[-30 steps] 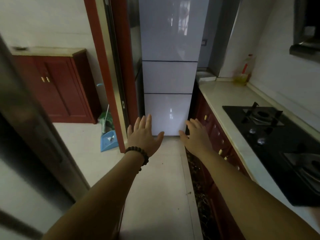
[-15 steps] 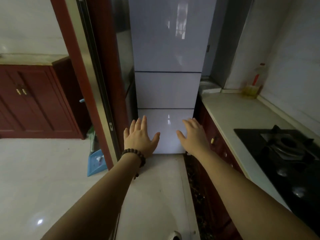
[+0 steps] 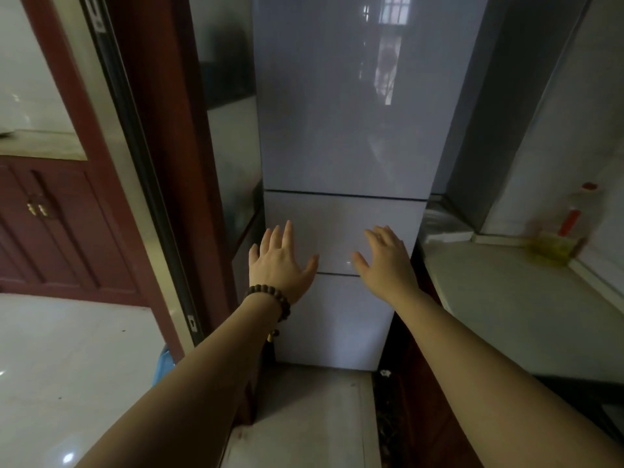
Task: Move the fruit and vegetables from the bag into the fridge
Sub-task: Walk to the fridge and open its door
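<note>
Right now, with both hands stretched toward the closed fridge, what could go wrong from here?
The fridge shows three closed sections and no visible handle, so the open left hand and right hand may fumble for an edge or open the wrong one. The counter sits close on the right, which might limit door swing. No bag or produce is in view, so another trip is likely.

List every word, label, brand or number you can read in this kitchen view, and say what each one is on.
No text can be read anywhere in this view.
Oil bottle on the counter: its red label is too blurred to read.
Fridge: no brand or number shows on its glossy doors, only reflections.
Sliding door frame: a small pale sticker near the top, too small and blurred to read.
Left hand and right hand: nothing printed on them.
</note>
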`<state>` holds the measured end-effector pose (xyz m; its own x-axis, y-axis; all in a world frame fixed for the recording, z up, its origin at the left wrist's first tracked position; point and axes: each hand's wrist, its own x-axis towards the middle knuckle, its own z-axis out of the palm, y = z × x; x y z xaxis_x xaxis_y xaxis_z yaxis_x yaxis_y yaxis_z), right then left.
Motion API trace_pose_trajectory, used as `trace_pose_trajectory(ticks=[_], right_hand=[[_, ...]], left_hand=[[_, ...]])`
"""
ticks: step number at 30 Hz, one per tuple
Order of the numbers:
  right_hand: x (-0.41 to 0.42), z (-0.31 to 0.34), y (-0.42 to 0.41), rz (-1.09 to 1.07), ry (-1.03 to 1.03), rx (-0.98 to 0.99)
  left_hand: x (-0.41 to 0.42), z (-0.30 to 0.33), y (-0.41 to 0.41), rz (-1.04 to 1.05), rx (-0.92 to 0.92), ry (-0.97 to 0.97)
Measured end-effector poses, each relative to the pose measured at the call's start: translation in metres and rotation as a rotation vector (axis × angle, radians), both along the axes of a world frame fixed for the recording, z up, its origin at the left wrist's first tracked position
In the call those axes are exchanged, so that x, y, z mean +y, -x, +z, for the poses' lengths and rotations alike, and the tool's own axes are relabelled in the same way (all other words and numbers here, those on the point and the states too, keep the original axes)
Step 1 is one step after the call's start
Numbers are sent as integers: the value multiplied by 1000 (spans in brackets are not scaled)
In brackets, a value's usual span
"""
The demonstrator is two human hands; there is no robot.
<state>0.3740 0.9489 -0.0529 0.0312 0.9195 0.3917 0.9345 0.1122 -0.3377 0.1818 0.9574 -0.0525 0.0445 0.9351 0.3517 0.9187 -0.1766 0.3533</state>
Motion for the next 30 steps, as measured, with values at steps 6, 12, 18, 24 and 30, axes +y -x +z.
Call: trace_pose_trajectory(ticks=[6,12,18,24,30], right_hand=[[77,6,-3,3,-30,9],[154,13,5,-55,-64,27],[218,16,25,-115,-61,51],[259,20,31,-143,-60,48],[275,20,25,-166,-77,35]], left_hand=[[84,3,4,-15,-21,-28],[172,4,7,-66,-27,-31],[265,10,25,-105,-96,4],[351,15,22,-30,-313,2],[418,42,12,61,-598,-9]])
